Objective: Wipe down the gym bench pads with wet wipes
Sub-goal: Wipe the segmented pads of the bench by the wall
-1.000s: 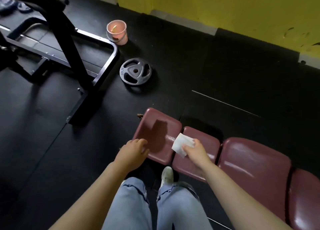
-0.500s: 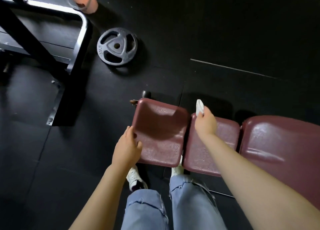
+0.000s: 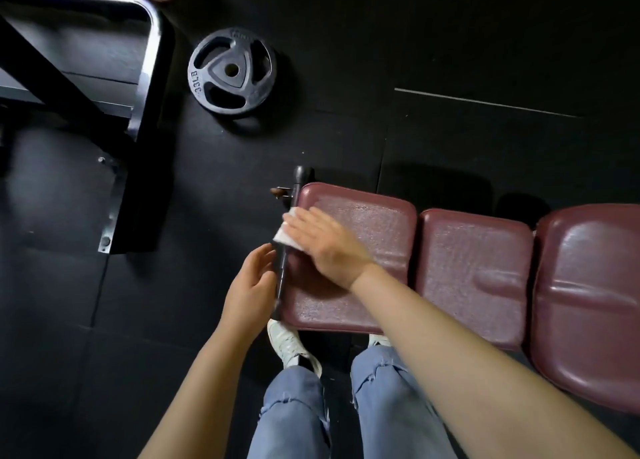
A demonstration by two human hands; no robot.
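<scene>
Bench pads [image 3: 474, 268] sit in a red row on the black floor [image 3: 450, 43]. A metal frame [image 3: 145, 60] stands at the far left, and a weight plate [image 3: 231, 71] lies flat beside it. Your right hand [image 3: 329, 244] lies flat and straight near the left edge of the end pad [image 3: 363, 285]. Your left hand [image 3: 249, 289] is loose, holding nothing, just beside the black bar [image 3: 282, 271] at that edge. The white wet wipe [image 3: 285, 239] is pressed under your right hand.

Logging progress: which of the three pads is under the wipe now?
The end pad nearest the weight plate; the right hand presses the wipe on it.
</scene>
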